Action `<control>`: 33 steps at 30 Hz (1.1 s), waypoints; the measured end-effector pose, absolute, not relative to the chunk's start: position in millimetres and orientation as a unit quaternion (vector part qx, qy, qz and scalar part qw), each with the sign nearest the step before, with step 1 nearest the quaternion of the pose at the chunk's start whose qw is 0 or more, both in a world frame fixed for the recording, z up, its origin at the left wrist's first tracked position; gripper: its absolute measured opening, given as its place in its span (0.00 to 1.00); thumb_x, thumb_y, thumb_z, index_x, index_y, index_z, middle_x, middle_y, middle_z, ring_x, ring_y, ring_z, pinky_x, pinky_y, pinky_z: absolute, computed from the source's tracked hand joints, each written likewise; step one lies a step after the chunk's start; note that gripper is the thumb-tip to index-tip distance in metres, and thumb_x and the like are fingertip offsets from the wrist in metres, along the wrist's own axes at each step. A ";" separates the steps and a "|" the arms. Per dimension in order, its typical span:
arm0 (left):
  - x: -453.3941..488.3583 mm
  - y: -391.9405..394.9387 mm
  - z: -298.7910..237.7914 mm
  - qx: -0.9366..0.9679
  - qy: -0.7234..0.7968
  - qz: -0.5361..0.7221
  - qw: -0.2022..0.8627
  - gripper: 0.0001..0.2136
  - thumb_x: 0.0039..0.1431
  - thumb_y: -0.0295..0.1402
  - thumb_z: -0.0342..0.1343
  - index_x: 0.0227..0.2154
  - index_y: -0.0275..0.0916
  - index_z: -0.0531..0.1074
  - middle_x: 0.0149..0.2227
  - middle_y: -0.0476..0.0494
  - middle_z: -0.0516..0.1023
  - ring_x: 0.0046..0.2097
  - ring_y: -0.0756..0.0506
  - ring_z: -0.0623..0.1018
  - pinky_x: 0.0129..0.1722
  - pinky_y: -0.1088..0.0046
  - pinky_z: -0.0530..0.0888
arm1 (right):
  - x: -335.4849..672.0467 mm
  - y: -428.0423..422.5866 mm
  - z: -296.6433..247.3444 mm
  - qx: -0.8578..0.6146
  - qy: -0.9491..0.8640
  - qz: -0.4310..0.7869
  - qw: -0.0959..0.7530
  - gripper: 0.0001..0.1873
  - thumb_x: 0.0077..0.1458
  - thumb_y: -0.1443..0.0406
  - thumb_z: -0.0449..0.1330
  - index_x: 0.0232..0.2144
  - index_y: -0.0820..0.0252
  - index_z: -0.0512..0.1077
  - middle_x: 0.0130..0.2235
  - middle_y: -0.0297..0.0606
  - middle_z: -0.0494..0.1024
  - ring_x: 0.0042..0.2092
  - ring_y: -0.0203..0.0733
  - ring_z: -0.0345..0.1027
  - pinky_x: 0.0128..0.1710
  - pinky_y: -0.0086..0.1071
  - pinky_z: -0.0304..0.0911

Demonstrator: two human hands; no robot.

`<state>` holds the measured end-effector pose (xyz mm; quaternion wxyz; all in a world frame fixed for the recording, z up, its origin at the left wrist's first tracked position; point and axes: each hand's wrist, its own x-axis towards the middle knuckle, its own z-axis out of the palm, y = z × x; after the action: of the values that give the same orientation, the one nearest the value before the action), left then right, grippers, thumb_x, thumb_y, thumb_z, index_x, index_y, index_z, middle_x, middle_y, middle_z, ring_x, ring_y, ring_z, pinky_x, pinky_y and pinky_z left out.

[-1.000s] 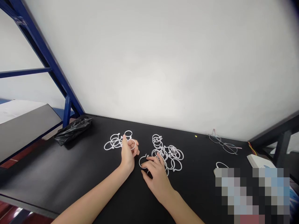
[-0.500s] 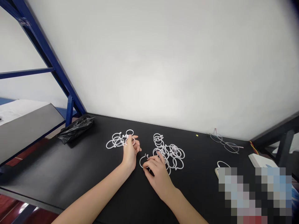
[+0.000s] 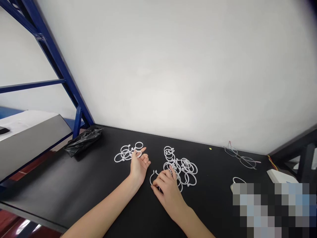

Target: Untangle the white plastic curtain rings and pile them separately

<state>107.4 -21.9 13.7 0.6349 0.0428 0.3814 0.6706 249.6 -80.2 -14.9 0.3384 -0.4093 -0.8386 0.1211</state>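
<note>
Because the black table (image 3: 61,185) spreads so wide under everything, the white plastic rings look very small on it, and they lie in two loose heaps. The bigger heap (image 3: 184,167) sits just beyond the right hand, its rings overlapping and tangled through one another; the smaller heap (image 3: 126,152) lies flat by the fingertips of the left hand. Off to the left rests a crumpled black bag (image 3: 83,141), and to the right, well apart from the hands, a pair of glasses (image 3: 241,159) near the wall.

The rings seem very light, thin and springy rather than rigid, each with a small knob or clasp on its rim. They will likely slide on the smooth table and snag on their neighbours, so the best hold is a pinch across the thin band, away from the clasp, on a ring that lies free of the tangle.

The right hand (image 3: 168,190) is curled over one open ring (image 3: 153,177) that lies at the near edge of the bigger heap; its fingertips press on the band in a loose pinch, the grip partly closed around the ring. The left hand (image 3: 138,167) rests on the table with its fingers relaxed and spread, its grip released, and the fingertips touch or nearly touch the nearest ring of the smaller heap; I cannot tell which.
</note>
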 end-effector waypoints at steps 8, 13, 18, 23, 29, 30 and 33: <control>106.0 -21.7 20.5 -0.016 0.363 0.656 0.662 0.17 0.68 0.38 0.38 0.40 0.31 0.68 0.20 0.52 0.61 0.19 0.53 0.61 0.20 0.79 0.62 | 248.9 -79.9 -7.2 -0.426 -0.811 0.130 0.380 0.10 0.59 0.72 0.55 0.27 0.56 0.63 0.28 0.30 0.69 0.36 0.39 0.66 0.59 0.53 0.51; 108.2 -24.1 23.8 -0.013 0.356 0.647 0.675 0.17 0.67 0.38 0.39 0.41 0.30 0.67 0.20 0.53 0.59 0.19 0.54 0.59 0.19 0.79 0.62 | 252.6 -76.1 -1.8 -0.440 -0.758 0.137 0.462 0.09 0.61 0.69 0.55 0.28 0.56 0.64 0.27 0.32 0.70 0.32 0.39 0.65 0.43 0.40 0.63; 109.7 -24.4 23.9 -0.019 0.351 0.642 0.681 0.16 0.67 0.39 0.40 0.40 0.31 0.67 0.20 0.55 0.57 0.19 0.54 0.57 0.19 0.79 0.61 | 254.9 -76.6 5.2 -0.440 -0.716 0.164 0.517 0.08 0.62 0.68 0.54 0.29 0.56 0.66 0.28 0.33 0.72 0.32 0.39 0.66 0.34 0.32 0.63; 112.0 -24.6 23.8 -0.022 0.357 0.633 0.686 0.15 0.67 0.39 0.40 0.40 0.32 0.66 0.20 0.55 0.56 0.18 0.54 0.57 0.19 0.79 0.60 | 253.5 -79.4 7.7 -0.425 -0.700 0.169 0.548 0.07 0.61 0.69 0.54 0.30 0.57 0.67 0.29 0.33 0.72 0.32 0.38 0.67 0.34 0.30 0.64; 114.0 -26.7 26.0 0.002 0.358 0.627 0.692 0.12 0.66 0.37 0.44 0.40 0.33 0.66 0.19 0.56 0.57 0.18 0.55 0.57 0.19 0.79 0.60 | 255.1 -80.9 8.1 -0.435 -0.677 0.182 0.565 0.05 0.62 0.67 0.55 0.33 0.57 0.69 0.31 0.34 0.74 0.33 0.38 0.71 0.35 0.29 0.67; 114.2 -26.9 25.8 0.009 0.354 0.626 0.695 0.11 0.66 0.37 0.45 0.39 0.33 0.66 0.19 0.56 0.56 0.18 0.55 0.56 0.19 0.79 0.60 | 255.5 -81.1 7.4 -0.440 -0.672 0.187 0.566 0.05 0.62 0.67 0.55 0.34 0.56 0.70 0.31 0.34 0.75 0.34 0.38 0.72 0.36 0.29 0.67; 116.0 -27.5 22.9 0.038 0.356 0.623 0.695 0.10 0.64 0.38 0.48 0.36 0.35 0.66 0.19 0.57 0.56 0.18 0.55 0.56 0.19 0.79 0.60 | 255.8 -81.0 5.7 -0.450 -0.662 0.200 0.565 0.05 0.62 0.66 0.54 0.36 0.56 0.70 0.34 0.36 0.77 0.37 0.39 0.74 0.39 0.29 0.68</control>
<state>116.0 -27.5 22.9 0.6953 0.0384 0.3557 0.6233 255.8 -81.0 5.7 0.5654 -0.4495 -0.6620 0.2001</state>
